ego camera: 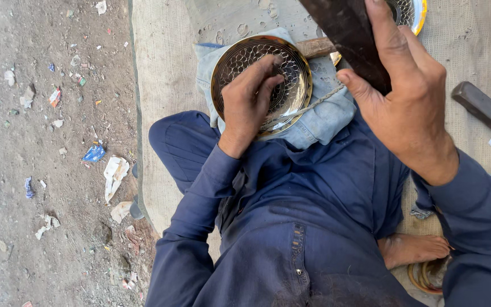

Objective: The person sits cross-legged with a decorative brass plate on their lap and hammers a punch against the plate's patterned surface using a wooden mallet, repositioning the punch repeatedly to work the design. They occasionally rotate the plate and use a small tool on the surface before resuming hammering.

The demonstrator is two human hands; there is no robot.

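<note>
The left hand (248, 102) rests on a round brass plate (296, 91) with a scale-like embossed pattern, its fingers pressed together and pinching a small dark punch (275, 61) whose tip stands on the plate's patterned face. The plate lies under that hand on a folded piece of blue denim (325, 119) across the person's lap, above the crossed legs in dark blue cloth. The right hand (404, 96) is raised above and to the right of the plate, closed around a dark flat block (345, 34), well clear of the punch. A dark bar (482, 106) lies on the burlap mat (166, 85) to the right.
</note>
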